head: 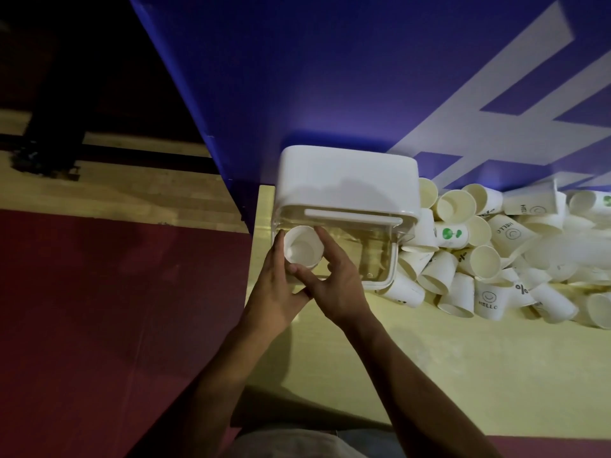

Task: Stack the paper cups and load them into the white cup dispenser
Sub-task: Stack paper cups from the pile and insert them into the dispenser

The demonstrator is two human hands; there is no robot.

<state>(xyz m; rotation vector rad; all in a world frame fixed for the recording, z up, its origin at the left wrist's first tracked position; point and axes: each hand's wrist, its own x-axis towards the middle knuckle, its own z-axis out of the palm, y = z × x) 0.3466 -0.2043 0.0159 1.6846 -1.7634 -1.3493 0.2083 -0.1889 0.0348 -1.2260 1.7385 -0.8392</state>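
The worry here is the cup (pixel 302 247) catching on the edge of the opening and tipping. It is held mouth-up between both sets of fingers, and an uneven squeeze could buckle its thin rim or cock it sideways so it jams. The left hand (pixel 274 292) curls round its left wall with the thumb at the near side. The right hand (pixel 334 285) pinches it, forefinger on the far rim, thumb just below. From above I cannot tell whether more cups are nested under it. It sits at the left end of the white cup dispenser (pixel 344 173). The clear chamber to the right of the right fingertips looks bare, though glare muddles it. Well beyond those fingers, the loose cups (pixel 496 259) lie heaped on the table (pixel 330 375), not boxed
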